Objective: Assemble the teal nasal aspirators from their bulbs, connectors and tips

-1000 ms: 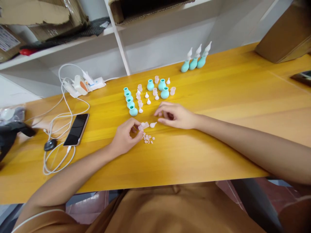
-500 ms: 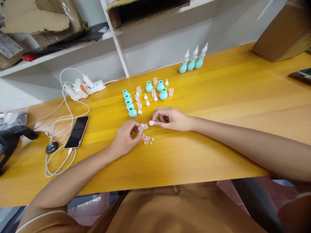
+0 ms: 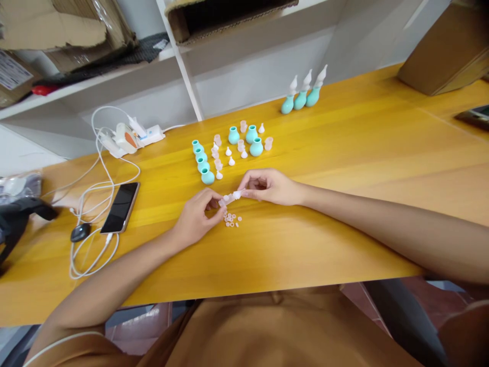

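Between the fingertips of my left hand (image 3: 199, 213) is a clear plastic connector (image 3: 229, 198), lying on its side. My right hand (image 3: 270, 186) pinches a small white nozzle tip (image 3: 237, 194) against the connector's right end; how far it goes in is too small to tell. Just below lie several small clear rings (image 3: 229, 219). Beyond my hands, teal rubber bulbs (image 3: 207, 176) stand in a row, with more teal bulbs (image 3: 256, 147) to the right. Clear connectors (image 3: 269, 143) and white tips (image 3: 231, 161) are scattered among them.
Three assembled teal-and-white nasal aspirators (image 3: 300, 100) stand upright at the back. On the left lie a phone (image 3: 120, 208), white cables (image 3: 86, 260) and a power strip (image 3: 153, 135). A cardboard box (image 3: 439, 56) sits at the back right, below a shelf wall (image 3: 263, 71).
The white tip and the clear connector, apart before, now meet end to end between my hands. The other parts on the table have not moved.
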The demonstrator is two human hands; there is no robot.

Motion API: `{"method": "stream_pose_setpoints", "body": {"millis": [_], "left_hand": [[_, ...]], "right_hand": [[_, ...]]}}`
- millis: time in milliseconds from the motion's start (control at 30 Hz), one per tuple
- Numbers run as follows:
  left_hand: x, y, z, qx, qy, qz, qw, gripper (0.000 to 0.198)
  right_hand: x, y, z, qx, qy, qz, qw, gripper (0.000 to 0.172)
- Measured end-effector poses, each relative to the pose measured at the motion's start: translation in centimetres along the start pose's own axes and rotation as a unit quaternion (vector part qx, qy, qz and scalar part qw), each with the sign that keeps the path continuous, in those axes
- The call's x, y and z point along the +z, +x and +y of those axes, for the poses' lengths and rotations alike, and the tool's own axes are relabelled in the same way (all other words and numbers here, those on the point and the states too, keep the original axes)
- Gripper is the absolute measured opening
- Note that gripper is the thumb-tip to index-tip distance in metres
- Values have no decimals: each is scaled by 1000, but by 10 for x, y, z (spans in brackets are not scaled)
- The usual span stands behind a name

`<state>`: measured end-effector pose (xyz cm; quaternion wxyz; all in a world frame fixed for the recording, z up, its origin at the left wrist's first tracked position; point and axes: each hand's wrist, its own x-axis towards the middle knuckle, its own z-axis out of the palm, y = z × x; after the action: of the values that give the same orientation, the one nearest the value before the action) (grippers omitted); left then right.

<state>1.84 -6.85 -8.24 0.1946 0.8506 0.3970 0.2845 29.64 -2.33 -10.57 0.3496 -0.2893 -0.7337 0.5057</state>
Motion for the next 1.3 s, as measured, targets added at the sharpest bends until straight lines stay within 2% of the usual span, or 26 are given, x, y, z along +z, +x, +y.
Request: {"method": "stream_pose_setpoints", "body": {"millis": [200, 367, 567, 967, 1300], "left_hand": [[-2, 0, 3, 6, -21, -26, 999, 11], [-2, -2, 0, 2, -31, -21, 999, 19], [-3, -4, 0, 13, -27, -9, 1000, 22], [-3, -6, 4, 42, 2, -14, 999, 21], [-4, -3, 3, 61, 9, -19, 998, 17]], "right_hand": [[3, 1, 2, 14, 51, 1, 999, 42], [4, 0, 0, 29, 100, -16, 994, 43], [6, -3, -2, 38, 86, -7, 996, 43], [7, -10, -13, 57, 64, -39, 996, 40], [2, -12, -6, 55, 43, -70, 995, 37]]}}
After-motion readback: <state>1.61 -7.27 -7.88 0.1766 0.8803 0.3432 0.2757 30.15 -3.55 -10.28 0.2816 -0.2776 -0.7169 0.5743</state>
